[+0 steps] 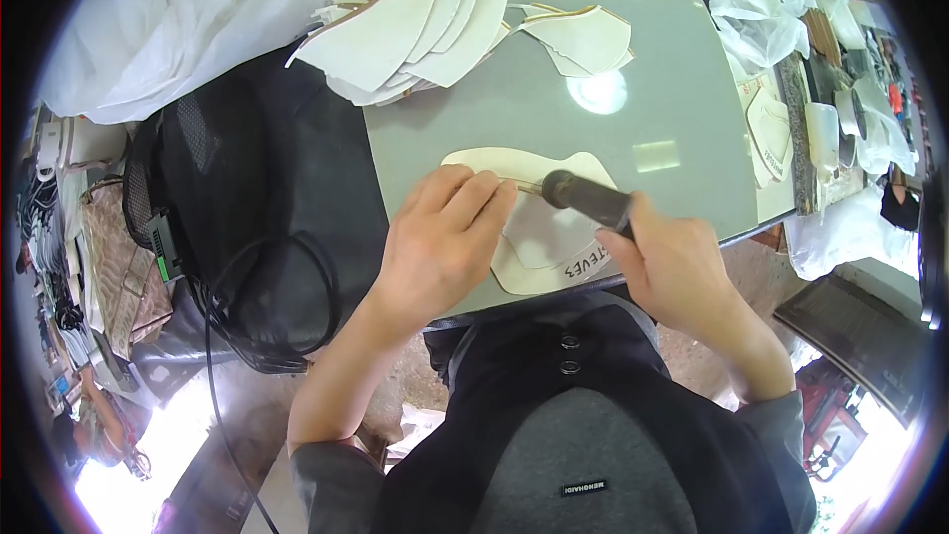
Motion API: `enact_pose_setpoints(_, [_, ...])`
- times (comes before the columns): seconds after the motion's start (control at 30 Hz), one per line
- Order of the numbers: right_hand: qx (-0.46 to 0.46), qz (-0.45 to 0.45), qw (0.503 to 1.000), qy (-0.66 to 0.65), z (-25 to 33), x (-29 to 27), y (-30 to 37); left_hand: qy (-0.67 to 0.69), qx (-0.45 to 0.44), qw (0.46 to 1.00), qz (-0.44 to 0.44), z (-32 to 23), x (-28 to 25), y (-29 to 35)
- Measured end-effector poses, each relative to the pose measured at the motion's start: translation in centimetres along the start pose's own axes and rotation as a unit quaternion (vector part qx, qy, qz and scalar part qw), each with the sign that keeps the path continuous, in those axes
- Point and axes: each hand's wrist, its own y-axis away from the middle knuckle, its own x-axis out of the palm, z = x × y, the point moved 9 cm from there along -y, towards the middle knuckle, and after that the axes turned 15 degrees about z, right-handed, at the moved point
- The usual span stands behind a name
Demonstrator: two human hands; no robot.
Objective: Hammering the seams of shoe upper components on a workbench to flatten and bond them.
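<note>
A cream, curved flat template lies near the table's front edge, with a smaller white cut piece on top of it. My left hand presses down on their left side, fingers bent and close together at the white piece's upper edge. From the right, my right hand is closed around a dark tool with a thick cylindrical handle. Its rounded end is over the upper part of the white piece, close to my left fingertips. A thin strip shows between the fingertips and the tool; I cannot tell what it belongs to.
A fanned stack of white pieces with brown edges lies at the back of the grey-green table, beside a smaller stack. Black cable coils lie on the left. White plastic bags border the back; another template lies far right.
</note>
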Motion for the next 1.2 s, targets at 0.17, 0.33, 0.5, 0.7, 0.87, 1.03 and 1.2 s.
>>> enact_pose_setpoints(0.17, [-0.04, -0.041, 0.998, -0.005, 0.9, -0.4, -0.9, -0.009, 0.005, 1.0, 0.011, -0.1, -0.1, -0.2])
enact_pose_setpoints(0.33, [-0.04, -0.044, 0.998, -0.037, 1.4, -1.1, -1.0, -0.027, 0.018, 0.999, 0.002, -0.3, 0.2, 0.2])
enact_pose_setpoints(0.5, [-0.017, 0.013, 1.0, 0.02, 0.6, 0.4, -1.8, 0.029, -0.007, 0.999, -0.024, 0.4, -0.4, 0.4])
enact_pose_setpoints(0.7, [-0.058, -0.044, 0.997, -0.015, 1.8, -1.1, -1.3, -0.008, -0.004, 1.0, -0.024, 0.1, -0.2, 0.4])
enact_pose_setpoints(0.87, [-0.051, -0.007, 0.999, 0.016, 1.8, -0.3, -2.3, -0.013, -0.014, 1.0, -0.015, 0.3, -0.1, 0.3])
enact_pose_setpoints(1.03, [-0.04, 0.015, 0.998, 0.041, 1.5, 0.4, -2.6, 0.025, -0.023, 0.999, -0.035, 0.7, -0.4, 0.6])
enact_pose_setpoints(1.2, [-0.048, 0.0, 0.999, 0.0, 1.2, 0.0, -2.7, 0.028, -0.028, 0.999, -0.033, 0.7, -0.5, 0.7])
